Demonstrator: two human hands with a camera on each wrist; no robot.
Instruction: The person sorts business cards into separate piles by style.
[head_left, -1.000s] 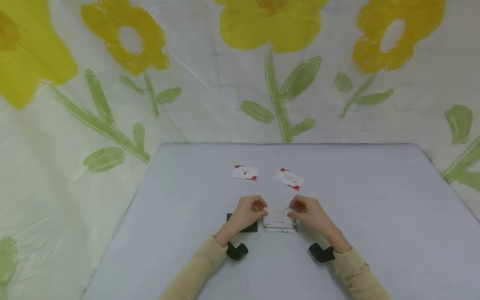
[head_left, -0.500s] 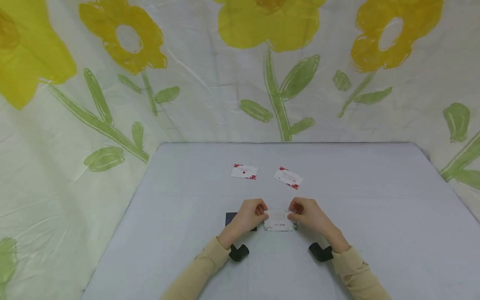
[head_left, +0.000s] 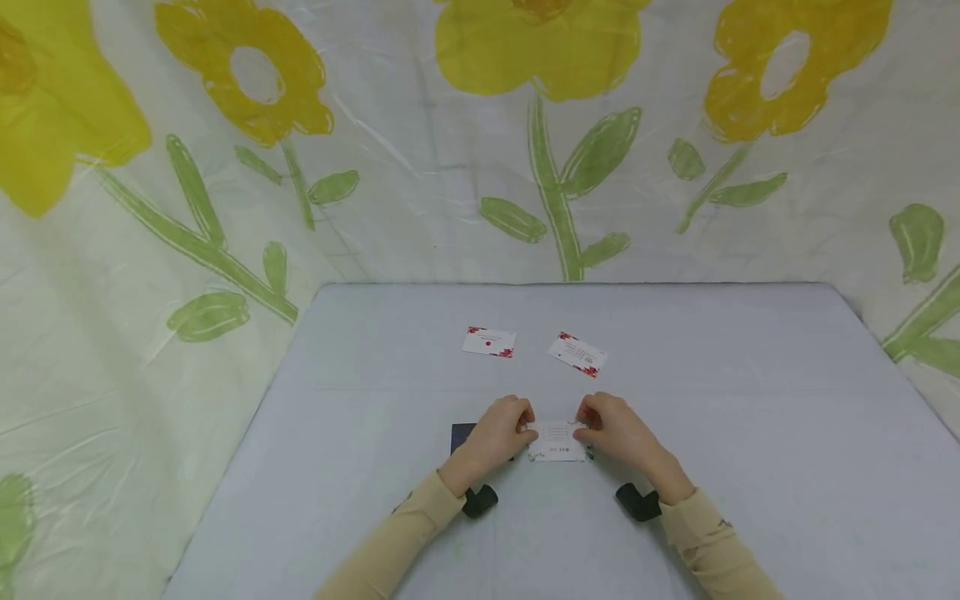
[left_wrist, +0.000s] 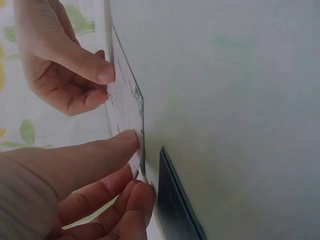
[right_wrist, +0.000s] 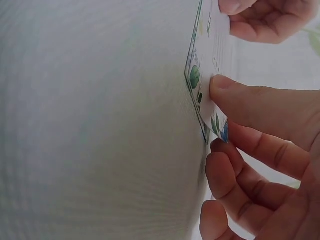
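Both hands hold a white card [head_left: 557, 442] with printed text and leafy corners, low over the table. At its left end, my left hand [head_left: 498, 429] pinches it between thumb and fingers. My right hand [head_left: 615, 429] does the same at the other end. In the right wrist view the leaf-printed card [right_wrist: 202, 95] bends up at the gripped corner, and the edge of another card [right_wrist: 190, 80] shows just beneath it. A dark, flat stack [left_wrist: 175, 205] lies beside the left fingers; in the head view the left hand partly covers it.
Two white cards with red floral corners lie farther back, one at the left [head_left: 489, 342] and one at the right [head_left: 577, 354]. Black camera mounts [head_left: 480, 501] sit at the wrists. A flower-painted sheet [head_left: 450, 167] hangs behind the pale table [head_left: 360, 358].
The held card has shifted slightly toward the person and now covers the lower card's near edge, which showed a second ago. Both hands keep their pinch. The red-cornered cards lie as before.
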